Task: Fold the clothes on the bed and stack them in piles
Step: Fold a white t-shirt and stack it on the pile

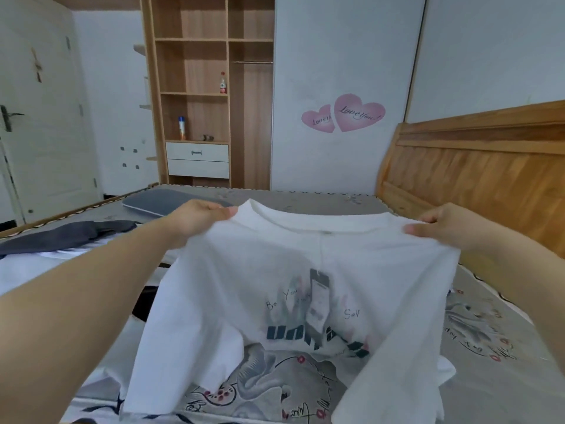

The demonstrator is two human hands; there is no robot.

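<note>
**White shirt held up, folding barely begun**

At nine o'clock I see a dark grey garment (67, 235) lying crumpled on the bed (489, 332), with more white cloth (27, 270) beside it – both unfolded, by my judgement. I find no finished pile anywhere in view.

My left hand (198, 217) pinches the left shoulder of the white printed T-shirt (305, 286), thumb over the cloth by the collar. The shirt hangs spread between both hands at the centre, its printed front facing away so the lettering reads mirrored through the fabric; its hem trails onto the patterned bedsheet at six o'clock. My right hand (440, 224), at three o'clock, has its grip closed on the other shoulder, fingers curled round the seam.

I judge the task near its start – this shirt is squared up for laying flat, and the rest waits.

Hard to tell: what the dark patch under the shirt's left side is, and how many garments lie under my left forearm. The near edge of the bed is cut off.
</note>
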